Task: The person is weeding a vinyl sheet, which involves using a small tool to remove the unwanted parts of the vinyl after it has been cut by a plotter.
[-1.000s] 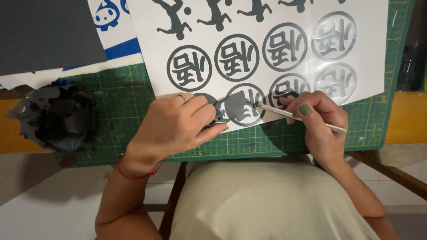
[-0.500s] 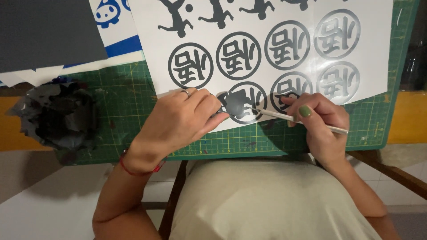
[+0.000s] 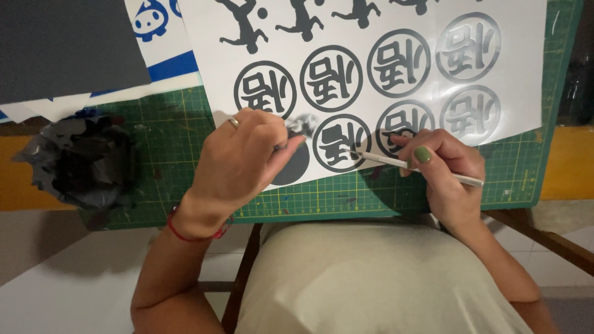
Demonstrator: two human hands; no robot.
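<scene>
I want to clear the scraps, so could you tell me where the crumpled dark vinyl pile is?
In the head view, the crumpled dark vinyl pile sits at the green cutting mat's left edge, left of the left hand.

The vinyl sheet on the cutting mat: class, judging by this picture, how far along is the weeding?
Looks done: most round emblems on the vinyl sheet stand clean on white backing, and a heap of crumpled scrap lies to the left. In hand: the left hand pinches a peeled scrap while the right hand points a thin tool at a bottom-row emblem. Left: a solid dark disc beside it looks unweeded.
</scene>
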